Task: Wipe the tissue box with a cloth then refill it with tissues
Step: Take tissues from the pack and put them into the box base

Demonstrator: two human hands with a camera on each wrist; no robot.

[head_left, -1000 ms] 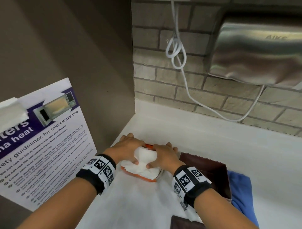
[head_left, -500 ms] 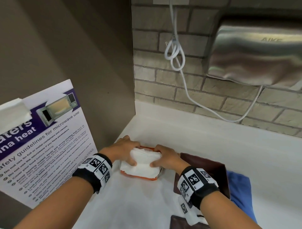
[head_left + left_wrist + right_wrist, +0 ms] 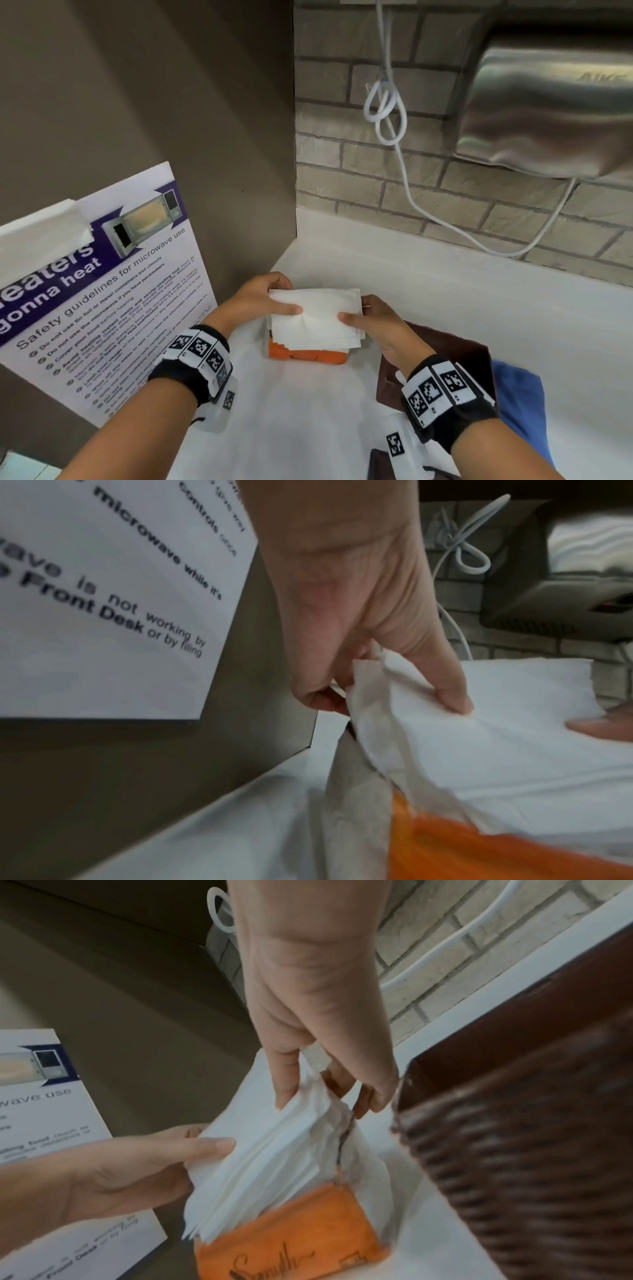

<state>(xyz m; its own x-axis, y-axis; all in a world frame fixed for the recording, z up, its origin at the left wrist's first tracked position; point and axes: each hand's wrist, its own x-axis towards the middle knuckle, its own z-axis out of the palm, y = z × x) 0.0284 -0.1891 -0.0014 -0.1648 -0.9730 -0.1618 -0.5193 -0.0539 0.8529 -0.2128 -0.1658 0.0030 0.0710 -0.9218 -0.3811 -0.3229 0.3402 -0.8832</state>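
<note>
A stack of white tissues (image 3: 315,317) is held just above its orange plastic pack (image 3: 306,356), which lies on the white counter (image 3: 445,301). My left hand (image 3: 260,301) grips the stack's left end, thumb on top. My right hand (image 3: 373,318) grips the right end the same way. In the left wrist view the left hand (image 3: 369,653) pinches the tissues (image 3: 514,737) over the orange pack (image 3: 479,853). The right wrist view shows my right hand (image 3: 318,1069) holding the tissue stack (image 3: 267,1164) above the orange pack (image 3: 291,1240). The brown woven tissue box (image 3: 442,363) stands open to the right.
A blue cloth (image 3: 517,404) lies right of the box. A microwave safety poster (image 3: 96,291) leans at the left wall. A steel hand dryer (image 3: 548,109) and its white cable (image 3: 387,113) hang on the brick wall behind. A brown lid piece (image 3: 380,466) sits near the front edge.
Both hands have lifted the tissue stack up out of the orange pack; a second ago they were pressed down around it on the counter.
</note>
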